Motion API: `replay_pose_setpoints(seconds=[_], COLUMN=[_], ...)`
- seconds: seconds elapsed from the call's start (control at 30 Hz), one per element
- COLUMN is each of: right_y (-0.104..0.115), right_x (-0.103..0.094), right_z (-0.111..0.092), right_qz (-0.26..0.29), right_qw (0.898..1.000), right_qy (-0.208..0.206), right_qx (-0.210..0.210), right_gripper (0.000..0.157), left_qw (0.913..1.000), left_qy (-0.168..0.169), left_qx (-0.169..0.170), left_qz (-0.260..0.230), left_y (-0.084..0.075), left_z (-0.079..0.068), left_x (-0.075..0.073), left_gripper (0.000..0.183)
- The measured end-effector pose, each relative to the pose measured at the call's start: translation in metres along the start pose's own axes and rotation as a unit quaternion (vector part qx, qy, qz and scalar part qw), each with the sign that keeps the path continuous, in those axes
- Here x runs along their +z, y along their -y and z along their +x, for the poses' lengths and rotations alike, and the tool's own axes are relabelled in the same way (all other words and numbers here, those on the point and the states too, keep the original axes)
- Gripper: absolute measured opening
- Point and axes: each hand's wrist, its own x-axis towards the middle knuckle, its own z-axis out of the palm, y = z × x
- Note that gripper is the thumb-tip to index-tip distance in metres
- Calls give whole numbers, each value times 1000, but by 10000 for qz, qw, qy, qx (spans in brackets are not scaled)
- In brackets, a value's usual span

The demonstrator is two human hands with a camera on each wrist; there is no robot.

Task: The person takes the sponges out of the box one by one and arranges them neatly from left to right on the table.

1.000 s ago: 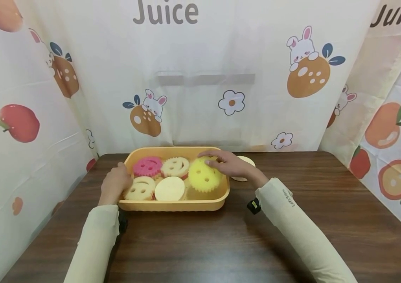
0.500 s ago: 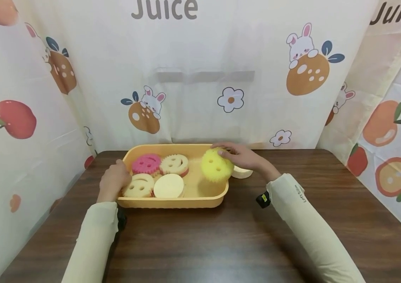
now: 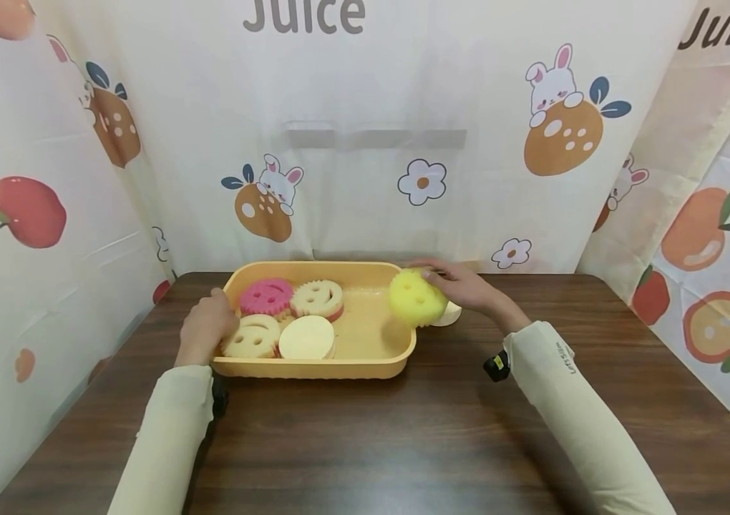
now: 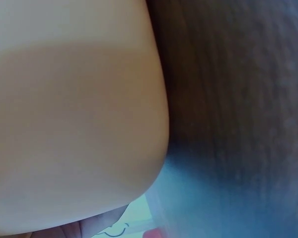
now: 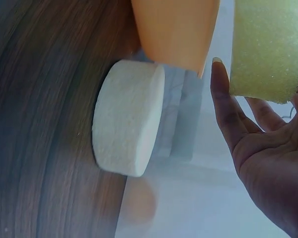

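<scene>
My right hand (image 3: 464,286) pinches a yellow smiley-face sponge (image 3: 416,299) above the right end of a shallow orange-yellow tray (image 3: 320,368). In the right wrist view, fingers from that hand (image 5: 265,153) reach around the thick edge of the sponge (image 5: 268,49). My left hand (image 3: 205,325) grips the tray's left rim; its fingertips are hidden in the head view. Inside the tray lie a pink smiley sponge (image 3: 266,296), two cream smiley sponges, one at the back (image 3: 317,297) and one at the front left (image 3: 252,336), and a plain cream round sponge (image 3: 307,337).
Just right of the tray, a cream round sponge (image 5: 126,119) lies on the dark wooden table (image 3: 339,443), partly behind the yellow one in the head view. A printed white curtain (image 3: 365,200) encloses the table's back and sides.
The yellow sponge has been lifted from the tray's right part and carried rightward to its right rim by my right hand. The left hand stays on the left rim.
</scene>
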Motion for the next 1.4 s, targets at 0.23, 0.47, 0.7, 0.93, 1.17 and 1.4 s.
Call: replay_pose_setpoints(seconds=[0.23, 0.47, 0.7, 0.93, 1.17, 1.4], right_y=[-12, -23, -28, -33, -38, -42], right_x=[-7, -17, -27, -33, -36, -44], right_z=[-3, -13, -24, -33, -37, -39], right_qz=[-38, -156, -177, -252, -363, -493], right_qw=[9998, 9989, 9961, 9872, 9818, 9722], right_qy=[-138, -327, -442, -746, -998, -1311], right_qx=[110, 306, 744, 1385, 1575, 1879], right_gripper=[37, 38, 41, 46, 48, 51], left_qw=[10000, 10000, 10000, 10000, 10000, 9999], left_qy=[-14, -17, -6, 0, 34, 11], left_qx=[9, 23, 11, 33, 33, 147], left_qz=[10, 23, 47, 54, 9, -14], left_y=[1, 1, 2, 2, 4, 2], left_z=[1, 3, 4, 3, -1, 0], left_x=[0, 2, 1, 2, 1, 1], left_gripper=[50, 50, 50, 48, 51, 51])
